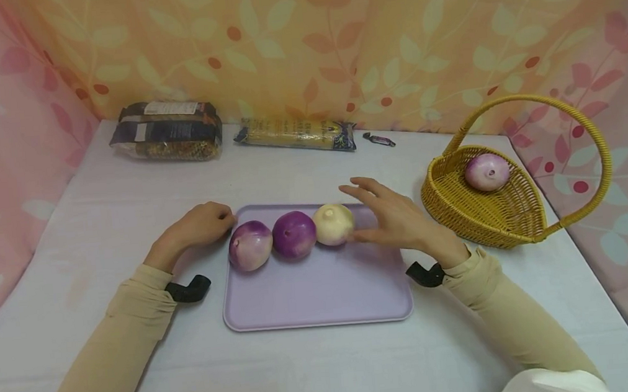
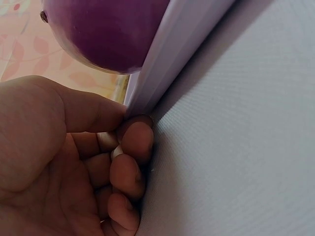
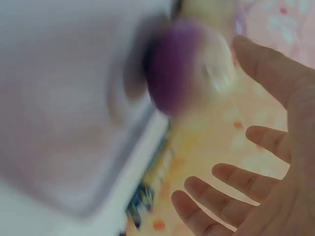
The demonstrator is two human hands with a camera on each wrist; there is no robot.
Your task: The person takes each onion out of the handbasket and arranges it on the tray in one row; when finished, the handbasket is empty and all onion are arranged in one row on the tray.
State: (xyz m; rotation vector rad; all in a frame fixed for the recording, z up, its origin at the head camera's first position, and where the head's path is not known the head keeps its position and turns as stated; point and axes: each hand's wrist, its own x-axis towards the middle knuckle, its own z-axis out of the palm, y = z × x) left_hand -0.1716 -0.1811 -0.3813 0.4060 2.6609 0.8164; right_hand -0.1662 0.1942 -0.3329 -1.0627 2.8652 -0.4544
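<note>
Left grip [image 1: 197, 225] pinches the rim of the lilac tray [image 1: 317, 292]. Right grip [image 1: 391, 217] spread, holding nothing, beside the pale onion [image 1: 333, 222] on the tray (thumb contact: cannot tell). My judgement: steady tray, cupped palm, since round bulbs roll. Leftward, two glossy purple onions [image 1: 294, 235]; right, woven wicker basket [image 1: 456, 224].

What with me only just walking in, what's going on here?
A person is handling a lilac tray with three onions in a row along its far side. The left hand pinches the tray's edge near its far left corner. The right hand is open beside the pale onion at the right end of the row; whether it touches it is hard to tell. A fourth onion sits in the yellow basket to the right.
</note>
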